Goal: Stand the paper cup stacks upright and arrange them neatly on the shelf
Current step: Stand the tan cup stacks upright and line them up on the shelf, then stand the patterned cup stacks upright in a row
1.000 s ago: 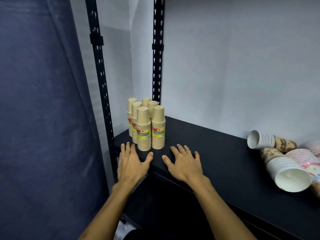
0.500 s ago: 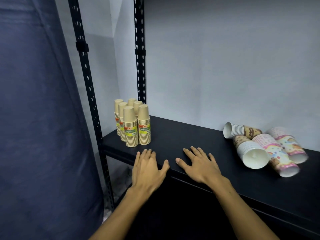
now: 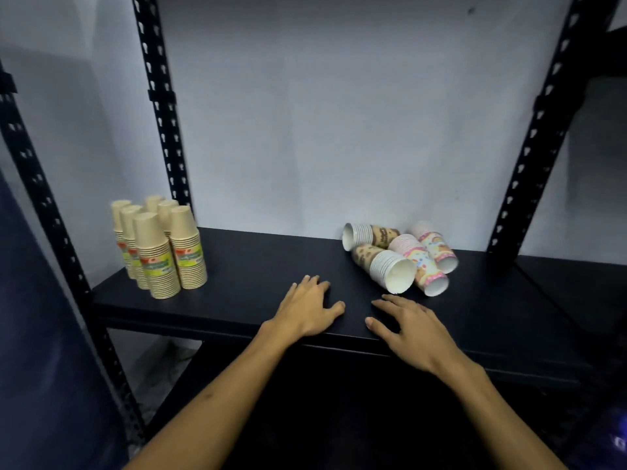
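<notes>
**6 stacks upright, 4 lying down**

On the black shelf (image 3: 258,262), 6 tan cup stacks (image 3: 159,247) stand upright at the left end. 4 patterned stacks (image 3: 400,257) lie tipped together at the right. The left hand (image 3: 307,308) and right hand (image 3: 412,329) rest flat near the front edge, fingers spread, holding nothing.

both hands lie flat on the black shelf (image 3: 258,266): left hand (image 3: 307,308), right hand (image 3: 412,329). upright tan cup stacks (image 3: 159,249) at 9 o'clock; toppled patterned cup stacks (image 3: 398,257) at 1 o'clock.
</notes>
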The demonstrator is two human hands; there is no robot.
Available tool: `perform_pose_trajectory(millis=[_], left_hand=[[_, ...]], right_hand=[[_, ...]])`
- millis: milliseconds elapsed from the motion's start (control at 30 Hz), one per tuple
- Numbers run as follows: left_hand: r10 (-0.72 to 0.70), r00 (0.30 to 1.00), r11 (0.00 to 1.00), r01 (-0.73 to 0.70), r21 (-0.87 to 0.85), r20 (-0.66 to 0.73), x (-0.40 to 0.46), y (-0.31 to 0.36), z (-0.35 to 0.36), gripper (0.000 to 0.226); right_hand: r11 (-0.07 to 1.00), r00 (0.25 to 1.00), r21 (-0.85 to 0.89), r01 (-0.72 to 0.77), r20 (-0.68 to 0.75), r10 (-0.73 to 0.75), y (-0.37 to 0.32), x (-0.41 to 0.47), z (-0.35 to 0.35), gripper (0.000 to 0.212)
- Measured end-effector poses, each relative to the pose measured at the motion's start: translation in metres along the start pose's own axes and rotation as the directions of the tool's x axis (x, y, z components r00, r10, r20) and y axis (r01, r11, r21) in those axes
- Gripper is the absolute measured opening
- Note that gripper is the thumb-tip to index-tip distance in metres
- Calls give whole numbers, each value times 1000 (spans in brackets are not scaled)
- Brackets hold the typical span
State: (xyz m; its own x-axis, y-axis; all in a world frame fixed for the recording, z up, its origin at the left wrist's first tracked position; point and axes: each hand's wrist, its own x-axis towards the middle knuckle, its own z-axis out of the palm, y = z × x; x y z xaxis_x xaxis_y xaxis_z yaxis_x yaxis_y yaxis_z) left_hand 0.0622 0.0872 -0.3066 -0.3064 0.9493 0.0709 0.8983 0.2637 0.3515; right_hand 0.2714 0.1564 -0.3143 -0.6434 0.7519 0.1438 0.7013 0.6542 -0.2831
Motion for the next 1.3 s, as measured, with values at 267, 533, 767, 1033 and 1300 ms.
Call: perform_pose_trajectory(millis=[267,533,767,1033,1300], left_hand=[[103,993,993,-106,52,62,46,40,19,86],[125,990,987,-130,94,59,55,34,37,85],[147,988,987,-149,64,46,54,32,38,83],[120,993,973,-115,-202,16,55,31,21,88],[-37,998,947,50,-316,48,122,66,-5,101]], right_hand=[[982,972,15,-190,-139,190,45,-30,-20,60],[925,908,-50,-378,-214,359,39,-27,-3,62],[912,889,14,-410,-219,403,37,-27,-2,60],[899,864,44,-436,-259,432,42,-20,-9,47],[856,824,320,-406,-277,494,61,30,-30,67]])
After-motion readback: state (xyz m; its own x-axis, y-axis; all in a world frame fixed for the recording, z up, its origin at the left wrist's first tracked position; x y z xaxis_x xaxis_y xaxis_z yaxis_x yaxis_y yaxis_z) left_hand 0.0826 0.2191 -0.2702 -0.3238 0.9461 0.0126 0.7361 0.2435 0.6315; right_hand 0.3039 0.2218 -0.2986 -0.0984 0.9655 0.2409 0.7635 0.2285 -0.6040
